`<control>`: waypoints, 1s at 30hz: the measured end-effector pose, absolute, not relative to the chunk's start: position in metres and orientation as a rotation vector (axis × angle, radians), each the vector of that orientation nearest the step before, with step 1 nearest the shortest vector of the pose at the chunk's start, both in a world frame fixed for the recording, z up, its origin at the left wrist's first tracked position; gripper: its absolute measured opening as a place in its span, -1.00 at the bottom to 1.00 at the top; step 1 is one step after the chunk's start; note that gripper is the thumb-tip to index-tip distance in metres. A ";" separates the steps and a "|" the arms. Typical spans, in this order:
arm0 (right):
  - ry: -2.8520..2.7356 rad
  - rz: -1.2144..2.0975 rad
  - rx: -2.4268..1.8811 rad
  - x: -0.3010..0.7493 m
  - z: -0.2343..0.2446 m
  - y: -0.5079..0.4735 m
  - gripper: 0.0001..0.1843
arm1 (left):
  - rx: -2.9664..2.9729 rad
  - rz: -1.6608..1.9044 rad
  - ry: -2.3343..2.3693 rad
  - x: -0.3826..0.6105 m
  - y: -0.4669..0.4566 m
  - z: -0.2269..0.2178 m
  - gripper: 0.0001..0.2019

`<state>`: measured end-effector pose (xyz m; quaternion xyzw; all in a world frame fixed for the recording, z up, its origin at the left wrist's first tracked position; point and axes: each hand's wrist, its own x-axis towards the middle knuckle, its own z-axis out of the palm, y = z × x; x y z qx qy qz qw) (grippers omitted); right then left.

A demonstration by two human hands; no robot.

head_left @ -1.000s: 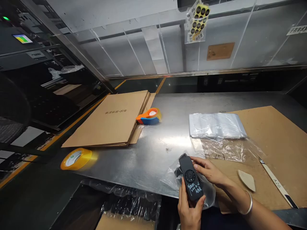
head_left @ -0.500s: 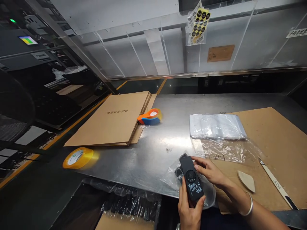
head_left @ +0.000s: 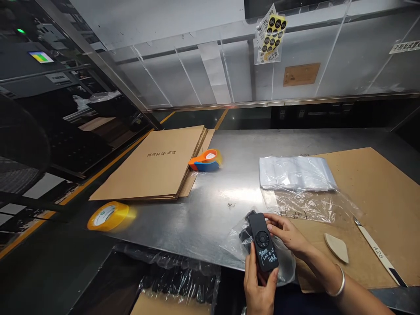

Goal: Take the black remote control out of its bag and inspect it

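Note:
A black remote control with a round button pad and white handwriting on its face is held over a clear plastic bag at the near edge of the metal table. My left hand grips its lower end from below. My right hand rests its fingers on the remote's upper right side. A silver bracelet circles my right wrist.
A stack of flat cardboard sheets lies at the left, a tape dispenser beside it and a yellow tape roll nearer. Clear bags, a brown board, a beige wedge and a ruler lie on the right.
The remote has tilted slightly and shifted a little right in my hands. Both hands keep their hold; nothing on the table has moved.

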<state>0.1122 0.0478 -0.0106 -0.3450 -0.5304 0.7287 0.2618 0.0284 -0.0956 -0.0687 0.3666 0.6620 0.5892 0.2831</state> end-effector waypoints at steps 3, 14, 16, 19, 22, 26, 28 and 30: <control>-1.416 1.962 -0.911 0.114 -0.006 0.046 -0.44 | 1.020 1.593 1.785 0.029 -0.096 -0.069 -0.39; -1.471 1.890 -0.870 0.121 0.006 0.041 -0.50 | 1.097 1.605 1.847 0.031 -0.101 -0.076 -0.43; -1.482 1.881 -0.864 0.123 0.007 0.041 -0.51 | 1.093 1.602 1.856 0.032 -0.102 -0.076 -0.42; -1.487 1.872 -0.849 0.123 0.008 0.041 -0.52 | 1.076 1.582 1.862 0.032 -0.102 -0.076 -0.41; -1.493 1.868 -0.840 0.124 0.007 0.040 -0.53 | 1.073 1.570 1.850 0.032 -0.102 -0.075 -0.41; -1.494 1.869 -0.840 0.126 0.007 0.039 -0.54 | 1.090 1.577 1.824 0.032 -0.102 -0.075 -0.41; -1.490 1.865 -0.849 0.126 0.006 0.039 -0.53 | 1.105 1.589 1.804 0.033 -0.102 -0.075 -0.41; -1.486 1.862 -0.862 0.126 0.005 0.039 -0.52 | 1.115 1.600 1.788 0.033 -0.102 -0.076 -0.40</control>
